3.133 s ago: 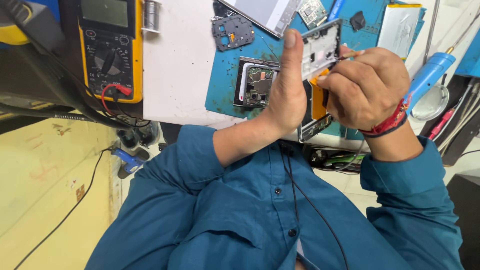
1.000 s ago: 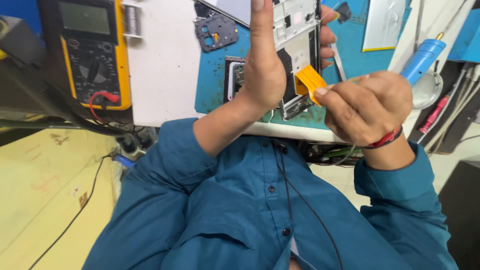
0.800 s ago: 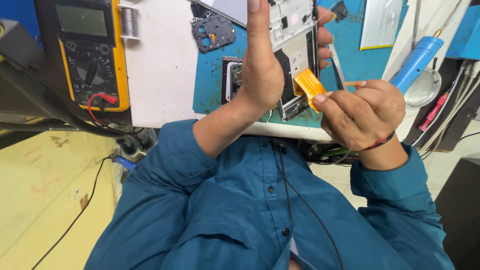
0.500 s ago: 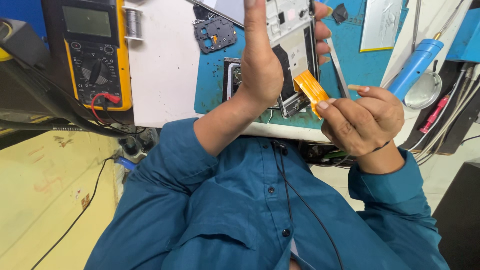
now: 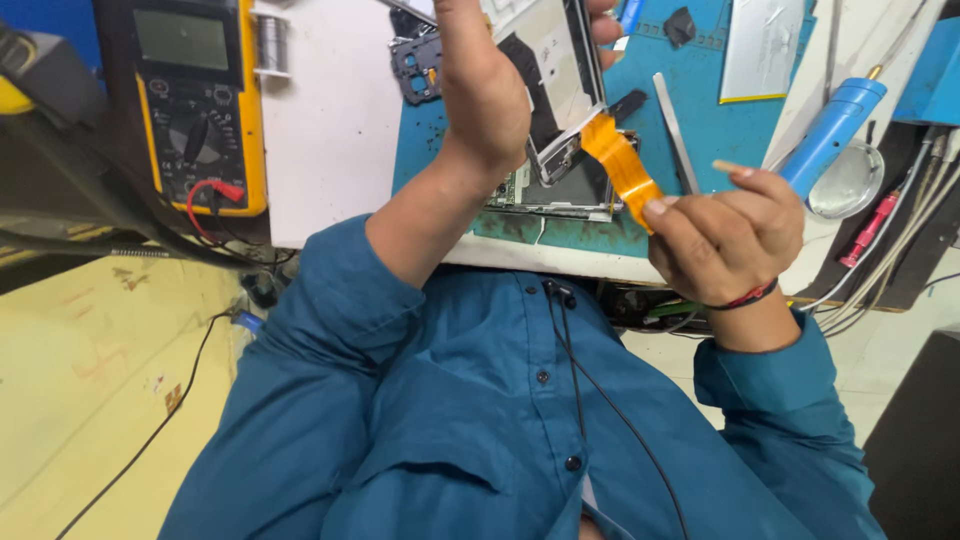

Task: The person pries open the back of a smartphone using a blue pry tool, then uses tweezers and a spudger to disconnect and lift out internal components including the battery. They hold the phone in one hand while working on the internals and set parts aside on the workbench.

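Hands, two, mine, above the counter point(image 5: 330, 150). My left hand point(image 5: 485, 85) is clamped round an opened phone frame point(image 5: 555, 70), held upright over the blue-green mat point(image 5: 720, 130); my fingertips point(image 5: 603, 25) wrap its far edge. My right hand point(image 5: 728, 235) is closed, thumb and forefinger pinching the lower end of an orange ribbon cable point(image 5: 620, 165) that runs up to the frame's lower corner. A thin stick point(image 5: 725, 167) pokes out of the same hand.

Under the frame, on the mat: another opened phone point(image 5: 560, 190). Just right of the cable: metal tweezers point(image 5: 675, 125). Further right: blue soldering iron point(image 5: 830, 135), round magnifier point(image 5: 848, 180). Far left: yellow multimeter point(image 5: 195, 100) with red lead.
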